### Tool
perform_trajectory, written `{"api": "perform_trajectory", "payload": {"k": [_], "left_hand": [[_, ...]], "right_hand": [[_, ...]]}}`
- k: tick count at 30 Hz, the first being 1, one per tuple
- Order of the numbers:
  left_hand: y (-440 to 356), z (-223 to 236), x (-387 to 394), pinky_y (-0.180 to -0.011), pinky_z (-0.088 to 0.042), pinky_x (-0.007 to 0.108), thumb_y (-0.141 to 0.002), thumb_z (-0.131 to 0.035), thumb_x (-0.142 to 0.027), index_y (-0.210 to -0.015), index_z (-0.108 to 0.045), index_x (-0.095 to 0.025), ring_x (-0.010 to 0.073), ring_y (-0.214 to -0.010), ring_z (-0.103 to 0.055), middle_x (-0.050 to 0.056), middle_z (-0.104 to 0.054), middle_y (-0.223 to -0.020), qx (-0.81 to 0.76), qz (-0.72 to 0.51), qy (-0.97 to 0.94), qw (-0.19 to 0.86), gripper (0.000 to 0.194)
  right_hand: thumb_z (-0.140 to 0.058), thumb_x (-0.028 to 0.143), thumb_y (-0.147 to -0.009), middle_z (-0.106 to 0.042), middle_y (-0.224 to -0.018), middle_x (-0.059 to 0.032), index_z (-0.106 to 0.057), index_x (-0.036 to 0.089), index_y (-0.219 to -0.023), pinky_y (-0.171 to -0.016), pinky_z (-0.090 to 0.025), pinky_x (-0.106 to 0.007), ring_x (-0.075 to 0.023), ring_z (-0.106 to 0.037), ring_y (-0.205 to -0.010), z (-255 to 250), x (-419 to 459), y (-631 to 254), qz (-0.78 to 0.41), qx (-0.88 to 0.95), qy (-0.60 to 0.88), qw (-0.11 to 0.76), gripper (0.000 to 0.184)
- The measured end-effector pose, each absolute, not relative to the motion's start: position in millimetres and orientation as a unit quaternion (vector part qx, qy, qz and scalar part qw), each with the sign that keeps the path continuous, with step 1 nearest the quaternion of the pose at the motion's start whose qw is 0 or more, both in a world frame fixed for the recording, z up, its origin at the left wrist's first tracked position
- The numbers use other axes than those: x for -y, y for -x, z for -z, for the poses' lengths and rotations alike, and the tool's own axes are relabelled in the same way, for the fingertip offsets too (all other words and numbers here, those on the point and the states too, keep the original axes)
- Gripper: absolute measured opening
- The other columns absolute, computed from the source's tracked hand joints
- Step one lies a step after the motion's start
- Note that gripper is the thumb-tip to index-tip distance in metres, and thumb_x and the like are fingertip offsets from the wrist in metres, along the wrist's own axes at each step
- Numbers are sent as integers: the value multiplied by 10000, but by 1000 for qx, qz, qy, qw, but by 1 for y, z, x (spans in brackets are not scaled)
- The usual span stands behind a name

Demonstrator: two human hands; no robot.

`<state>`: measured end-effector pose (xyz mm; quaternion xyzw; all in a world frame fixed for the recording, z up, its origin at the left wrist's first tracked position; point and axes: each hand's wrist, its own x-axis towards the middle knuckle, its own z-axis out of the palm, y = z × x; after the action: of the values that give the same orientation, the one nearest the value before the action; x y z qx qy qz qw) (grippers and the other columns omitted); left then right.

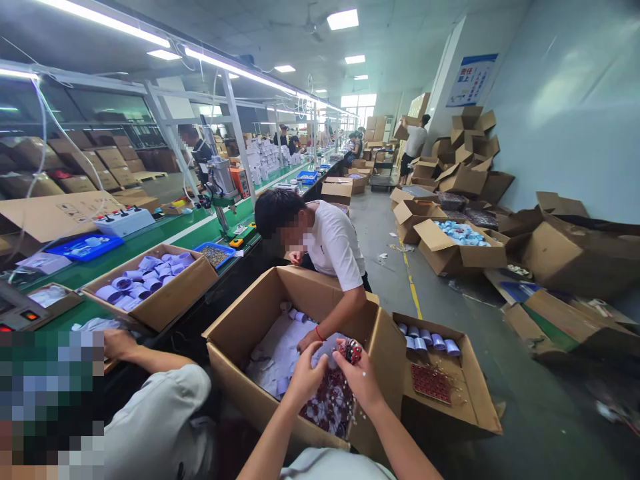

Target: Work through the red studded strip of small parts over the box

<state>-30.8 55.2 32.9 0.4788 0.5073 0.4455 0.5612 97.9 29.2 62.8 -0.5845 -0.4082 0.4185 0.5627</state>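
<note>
My right hand (pixel 361 381) is closed on a small cluster of red circuit boards (pixel 350 351) with thin pale wires. My left hand (pixel 308 375) is just left of it, thumb and fingers apart, with nothing visible in it. Both hands are over a large open cardboard box (pixel 390 363). Below them in the box lies a heap of dark red boards (pixel 327 408) with whitish wires. White sheets (pixel 270 347) and a few lilac cylinders (pixel 299 316) are farther in. A co-worker's hand (pixel 309 339) reaches into the same box, close beyond my left hand.
A co-worker (pixel 330 240) bends over the box's far side; another person's arm (pixel 155 360) is at left. A smaller carton (pixel 475 373) at right holds lilac cups and a red board panel (pixel 431 383). More lilac cups (pixel 150 275) fill a carton on the green bench.
</note>
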Motion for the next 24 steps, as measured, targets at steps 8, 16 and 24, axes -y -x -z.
{"api": "perform_trajectory", "payload": {"k": [8, 16, 24], "left_hand": [[17, -38, -46, -765, -478, 365, -623, -597, -711, -856, -646, -170, 209, -764, -602, 61, -672, -793, -463, -372, -469, 654, 591], [17, -46, -34, -692, -445, 280, -555, -762, -598, -962, -668, -186, 145, -692, -576, 27, -672, -820, -347, -319, -395, 788, 587], [18, -43, -43, -616, -395, 274, -683, -614, -590, -834, -664, -153, 144, -639, -499, 14, -620, -687, -435, -321, -546, 640, 465]], "right_hand": [[-760, 630, -476, -647, -568, -10, -581, 223, -645, -548, -497, -342, -209, -628, -564, -68, -45, -105, -530, 264, 539, 599, 476], [-827, 510, -459, -713, -644, -29, -634, 199, -714, -535, -508, -327, -210, -648, -558, -80, -40, -98, -562, 253, 516, 596, 446], [-844, 402, -434, -688, -594, 12, -678, 185, -655, -562, -481, -285, -148, -587, -535, -75, -37, -107, -538, 225, 528, 617, 352]]}}
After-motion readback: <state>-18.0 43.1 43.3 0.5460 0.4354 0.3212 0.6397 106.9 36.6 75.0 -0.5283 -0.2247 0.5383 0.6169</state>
